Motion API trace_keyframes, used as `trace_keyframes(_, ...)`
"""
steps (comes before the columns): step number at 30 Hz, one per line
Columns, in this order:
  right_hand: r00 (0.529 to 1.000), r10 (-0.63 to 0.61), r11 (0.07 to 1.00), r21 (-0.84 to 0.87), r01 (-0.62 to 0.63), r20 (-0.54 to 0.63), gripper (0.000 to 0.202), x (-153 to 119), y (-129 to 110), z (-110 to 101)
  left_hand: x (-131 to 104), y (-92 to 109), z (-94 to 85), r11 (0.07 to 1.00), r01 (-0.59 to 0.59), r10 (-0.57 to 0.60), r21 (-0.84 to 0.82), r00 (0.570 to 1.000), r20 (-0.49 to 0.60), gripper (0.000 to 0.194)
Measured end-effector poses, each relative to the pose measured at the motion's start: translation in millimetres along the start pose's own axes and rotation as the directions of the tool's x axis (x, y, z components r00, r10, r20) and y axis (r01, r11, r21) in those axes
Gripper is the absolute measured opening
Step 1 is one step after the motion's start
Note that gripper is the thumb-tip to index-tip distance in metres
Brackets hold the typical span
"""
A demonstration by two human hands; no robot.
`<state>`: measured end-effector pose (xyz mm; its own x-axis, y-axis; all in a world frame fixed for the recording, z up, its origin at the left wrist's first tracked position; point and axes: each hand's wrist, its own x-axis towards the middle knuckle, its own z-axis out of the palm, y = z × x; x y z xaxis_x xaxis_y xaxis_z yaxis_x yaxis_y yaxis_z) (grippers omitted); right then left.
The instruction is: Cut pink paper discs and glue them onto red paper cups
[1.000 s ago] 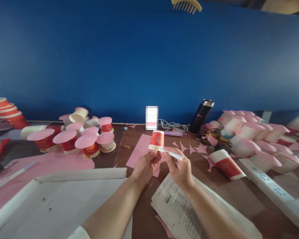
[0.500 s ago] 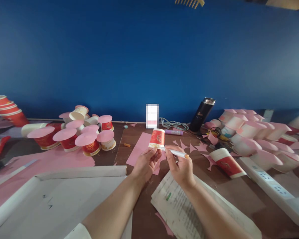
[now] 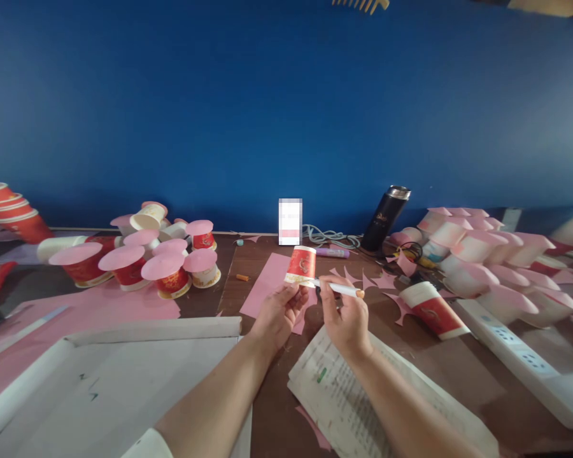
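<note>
A red paper cup with gold patterning is held up in my left hand, whose fingers grip its lower end. My right hand pinches a slim white pen with an orange back end. Its dark tip points left, close to the cup's lower edge; whether it touches I cannot tell. Beneath the hands lie a pink paper strip and a printed paper sheet.
On the left stand several red cups with pink paper discs and a white shallow box. To the right are a lying cup stack, a power strip, pink-topped cups and a black flask. A blurred-out phone-like screen stands behind.
My right hand has drawn the pen slightly right, and its dark tip now shows beside the cup's lower edge. The left hand and cup stay nearly in place.
</note>
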<state>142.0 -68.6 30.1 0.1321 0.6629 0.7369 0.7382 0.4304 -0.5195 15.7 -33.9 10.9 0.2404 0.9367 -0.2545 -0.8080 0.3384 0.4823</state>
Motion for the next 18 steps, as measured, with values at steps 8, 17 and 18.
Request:
trace_keyframes(8, 0.989, -0.021, 0.995, 0.097, 0.036, -0.149, 0.017, 2.7, 1.7, -3.7, -2.7, -1.7, 0.8, 0.994, -0.072, 0.066, 0.08, 0.996, 0.065, 0.011)
trace_keyframes(17, 0.991, -0.133, 0.986, 0.105, 0.131, 0.006, 0.017, 0.0, -6.4, -1.9, -1.8, -6.0, -2.8, 0.852, -0.238, 0.176, 0.467, 0.969, 0.173, 0.021)
trace_keyframes(18, 0.991, -0.134, 0.986, 0.102, 0.133, 0.006, 0.017, -0.1, -6.8, -2.0, -2.5, -5.4, -2.6, 0.836, -0.244, 0.182, 0.492, 0.968, 0.172, 0.022)
